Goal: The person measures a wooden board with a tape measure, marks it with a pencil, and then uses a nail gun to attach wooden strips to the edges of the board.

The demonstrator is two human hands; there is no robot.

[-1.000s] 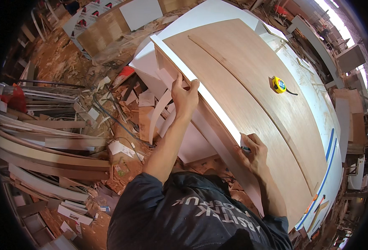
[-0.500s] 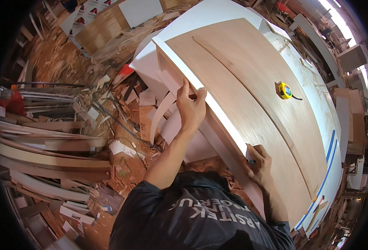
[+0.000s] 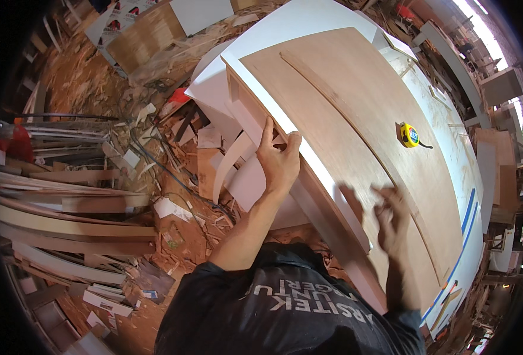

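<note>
In front of me lies a large plywood-faced panel (image 3: 309, 136) with a white strip (image 3: 258, 87) along its near left edge. My left hand (image 3: 280, 158) is closed on that edge, thumb on top of the strip and index finger against the side. Above the panel's near part, my right hand (image 3: 391, 220) is raised off the edge and smeared by motion; whether it holds anything cannot be made out. A thin wooden batten (image 3: 332, 101) runs lengthwise over the plywood. Beyond it sits a yellow tape measure (image 3: 409, 135) with a dark strap.
Beneath the panel is a white surface (image 3: 451, 139), with blue strips (image 3: 470, 210) along its right side. Curved boards and offcuts (image 3: 66, 222) are stacked at the left. Wood scraps and a dark cable (image 3: 166, 171) litter the floor. Boards (image 3: 149, 47) lean at the far left.
My right hand has come off the panel's edge, moving up and to the right over the plywood. My left hand keeps its hold on the edge, and the view has shifted slightly.
</note>
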